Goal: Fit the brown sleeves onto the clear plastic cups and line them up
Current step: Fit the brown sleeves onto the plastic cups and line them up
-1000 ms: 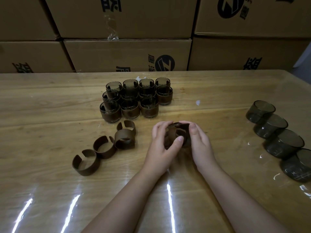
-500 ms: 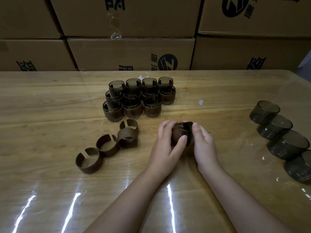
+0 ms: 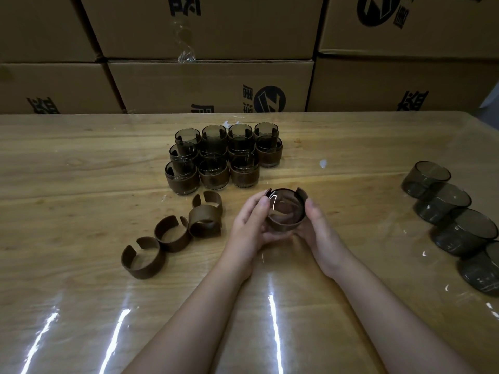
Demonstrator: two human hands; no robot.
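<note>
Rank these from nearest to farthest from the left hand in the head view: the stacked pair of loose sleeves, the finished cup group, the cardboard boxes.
From the left hand:
1. Stacked pair of loose sleeves, just to its left.
2. Finished cup group, farther back on the table.
3. Cardboard boxes, behind the table.

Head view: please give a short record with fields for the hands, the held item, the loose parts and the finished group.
held: cup with a sleeve around it
left hand: grips cup
right hand: grips cup
loose sleeves: four, left of the hands
bare cups: row at right
finished cups: group at the back
surface: table
</note>
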